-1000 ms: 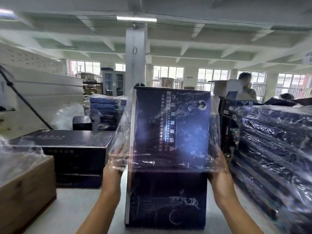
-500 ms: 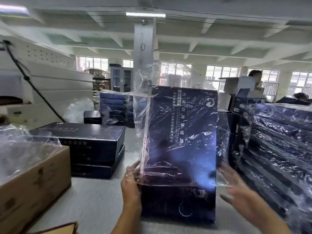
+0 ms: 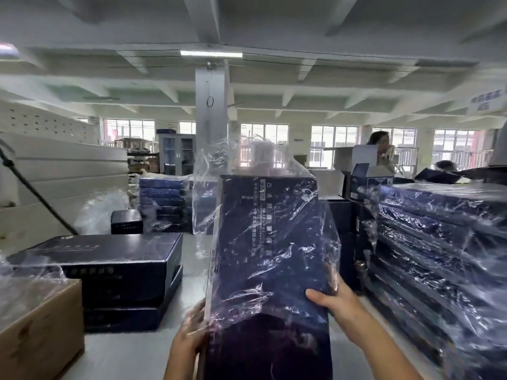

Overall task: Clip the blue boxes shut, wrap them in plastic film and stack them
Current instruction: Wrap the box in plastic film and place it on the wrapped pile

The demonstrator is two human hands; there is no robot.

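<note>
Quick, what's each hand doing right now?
Left hand: grips the box at its left edge, under the film.
Right hand: grips the box's right edge, thumb in front.

Base of blue box (image 3: 269,242) cut off below, print blurred, right hand (image 3: 337,301) fingers behind it

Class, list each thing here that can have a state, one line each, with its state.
blue box, upright, held in both hands
film, covers the box's upper part; bottom bare
left hand, grips the box's left edge
right hand, grips the box's right edge, thumb in front
stack on the right, wrapped
boxes on the left, closed, unwrapped, stacked
ceiling light, on
</note>
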